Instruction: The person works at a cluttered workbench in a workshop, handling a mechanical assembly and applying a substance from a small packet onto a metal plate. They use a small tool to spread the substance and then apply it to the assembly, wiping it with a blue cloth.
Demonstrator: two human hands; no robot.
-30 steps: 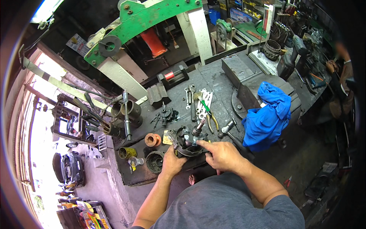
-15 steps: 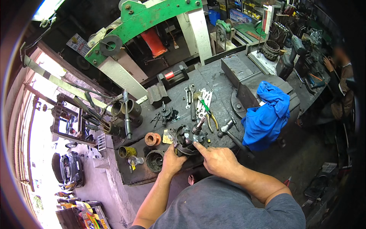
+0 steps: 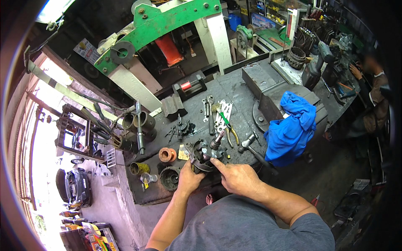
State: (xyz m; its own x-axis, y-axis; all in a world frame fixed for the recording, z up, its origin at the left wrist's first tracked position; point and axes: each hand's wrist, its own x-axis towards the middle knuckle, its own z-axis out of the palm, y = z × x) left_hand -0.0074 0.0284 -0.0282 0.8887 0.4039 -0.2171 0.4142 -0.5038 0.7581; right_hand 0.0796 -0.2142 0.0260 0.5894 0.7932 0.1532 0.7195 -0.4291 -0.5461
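Note:
A dark round metal machine part with a short shaft sticking up sits near the front edge of the grimy workbench. My left hand grips its lower left rim. My right hand rests just to its right, index finger stretched out and touching the part's near side, the other fingers curled, nothing held in it. A hammer lies just beyond my right hand.
Spanners and green-handled pliers lie behind the part. An orange ring, a dark cup and a brass cup stand left. A blue cloth drapes over a vise. Behind stands a green press. Another person works far right.
My right hand has come off the top of the part and drawn back toward me, now pointing at it with one finger. My left hand has stayed on the rim.

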